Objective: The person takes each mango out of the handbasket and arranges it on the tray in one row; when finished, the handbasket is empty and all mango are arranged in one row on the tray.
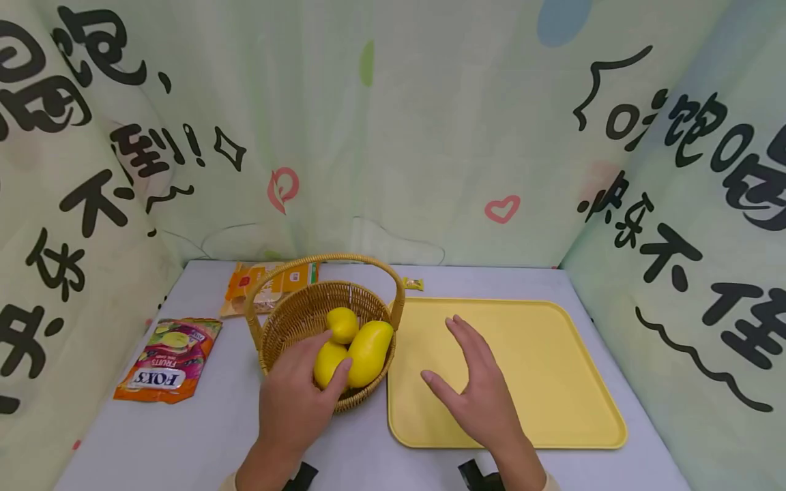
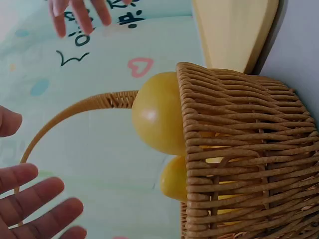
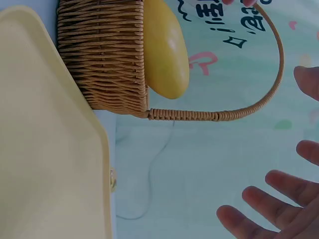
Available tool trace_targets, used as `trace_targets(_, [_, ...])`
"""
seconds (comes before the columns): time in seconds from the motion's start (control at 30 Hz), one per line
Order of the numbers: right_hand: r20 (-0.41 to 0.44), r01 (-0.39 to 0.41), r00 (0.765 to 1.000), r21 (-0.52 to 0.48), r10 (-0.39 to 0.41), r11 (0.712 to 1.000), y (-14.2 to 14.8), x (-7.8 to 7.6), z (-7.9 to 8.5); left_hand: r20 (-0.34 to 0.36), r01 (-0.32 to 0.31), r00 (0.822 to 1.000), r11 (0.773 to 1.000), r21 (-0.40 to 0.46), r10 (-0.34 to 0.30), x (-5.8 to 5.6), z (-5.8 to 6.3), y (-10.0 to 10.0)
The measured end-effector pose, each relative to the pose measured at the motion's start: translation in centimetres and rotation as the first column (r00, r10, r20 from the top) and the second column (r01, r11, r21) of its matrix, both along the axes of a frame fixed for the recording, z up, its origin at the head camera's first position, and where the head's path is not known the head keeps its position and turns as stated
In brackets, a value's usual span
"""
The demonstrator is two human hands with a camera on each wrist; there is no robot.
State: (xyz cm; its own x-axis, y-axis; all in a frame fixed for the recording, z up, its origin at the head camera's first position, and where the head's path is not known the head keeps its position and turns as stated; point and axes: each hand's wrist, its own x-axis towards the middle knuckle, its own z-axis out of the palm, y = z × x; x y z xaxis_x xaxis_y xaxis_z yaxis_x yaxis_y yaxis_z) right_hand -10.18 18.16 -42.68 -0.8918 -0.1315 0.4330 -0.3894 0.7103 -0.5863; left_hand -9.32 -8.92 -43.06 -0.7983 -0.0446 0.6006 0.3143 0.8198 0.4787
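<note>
A wicker basket (image 1: pixel 285 327) with an arched handle holds three yellow fruits: a large mango (image 1: pixel 370 351) on the right, a small lemon-like fruit (image 1: pixel 342 324) at the back and another yellow fruit (image 1: pixel 328 363) in front. Above the basket's near left side hovers my left hand (image 1: pixel 302 382), fingers spread; the left wrist view shows its fingers (image 2: pixel 42 194) apart from the fruit. My right hand (image 1: pixel 482 389) hangs over the left part of a yellow tray (image 1: pixel 540 368). Its thumb and fingers are spread and hold nothing, as the right wrist view also shows.
Left of the basket lies a red and orange fruit candy bag (image 1: pixel 168 360). An orange snack packet (image 1: pixel 239 290) is partly hidden behind the basket. A small yellow wrapped piece (image 1: pixel 413 284) lies behind the tray. Printed curtains (image 1: pixel 430 136) enclose the table's back and sides.
</note>
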Motion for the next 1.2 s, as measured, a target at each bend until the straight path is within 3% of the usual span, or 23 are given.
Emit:
trace_targets(0.2, [-0.021, -0.01, 1.0, -0.167, 0.007, 0.986, 1.4, 0.6, -0.3, -0.02, 0.016, 1.0, 0.98, 0.198, -0.012, 0.7, -0.6, -0.6])
trace_targets(0.4, [0.052, 0.014, 0.999, -0.387, 0.006, 0.922, 2.6, 1.4, -1.5, 0.083, -0.025, 0.996, 0.919, 0.394, -0.008, 1.3, -1.9, -0.9])
trace_targets(0.5, [0.137, 0.082, 0.99, -0.474, -0.018, 0.877, 3.0, 1.9, -2.0, 0.141, -0.08, 0.99, 0.856, 0.511, 0.009, 1.6, -2.3, -1.3])
trace_targets(0.6, [0.243, 0.182, 0.969, -0.535, -0.056, 0.825, 3.4, 2.4, -2.3, 0.216, -0.161, 0.976, 0.758, 0.632, 0.027, 1.9, -2.7, -1.8])
trace_targets(0.73, [0.323, 0.25, 0.945, -0.606, -0.054, 0.755, 4.0, 2.9, -2.8, 0.342, -0.29, 0.939, 0.625, 0.725, 0.039, 1.9, -3.0, -2.7])
trace_targets(0.8, [0.331, 0.254, 0.943, -0.635, -0.04, 0.73, 4.1, 3.1, -3.1, 0.405, -0.353, 0.913, 0.574, 0.738, 0.041, 1.8, -3.2, -3.2])
trace_targets(1.0, [0.316, 0.237, 0.949, -0.674, -0.017, 0.699, 4.1, 3.3, -4.1, 0.57, -0.515, 0.822, 0.449, 0.73, 0.017, 1.2, -4.2, -4.2])
trace_targets(1.1, [0.327, 0.227, 0.945, -0.673, 0.007, 0.704, 4.0, 3.4, -4.5, 0.584, -0.536, 0.811, 0.39, 0.749, -0.008, 1.0, -4.9, -4.5])
trace_targets(1.2, [0.348, 0.224, 0.937, -0.654, 0.025, 0.723, 3.6, 3.4, -4.7, 0.587, -0.537, 0.809, 0.358, 0.764, -0.04, 0.9, -5.4, -4.9])
